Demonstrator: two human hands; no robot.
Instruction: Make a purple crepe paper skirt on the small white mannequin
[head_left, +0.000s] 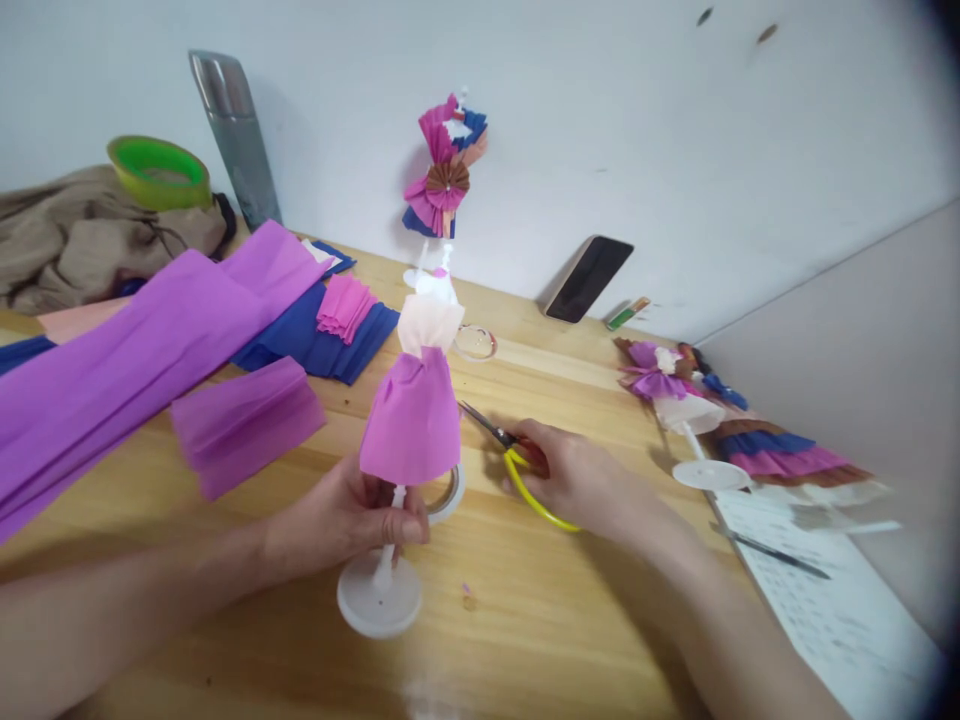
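Note:
My left hand (352,520) is closed round the thin white stem of a small mannequin stand (379,598), just under its skirt. The mannequin (416,400) wears a pale pink paper top and a magenta crepe paper skirt and stands upright on the wooden table (525,620). My right hand (581,480) lies to its right, fingers wrapped on yellow-handled scissors (510,450). The scissor blades point left toward the skirt and rest near the table. A roll of clear tape (448,492) lies behind the mannequin's stem.
Long magenta crepe sheets (142,350), a folded magenta piece (247,425) and blue paper (330,345) lie at left. A dressed mannequin (444,180) stands by the wall; another (675,385) lies at right beside a printed sheet (825,600) with a pen. A phone (589,278) leans on the wall.

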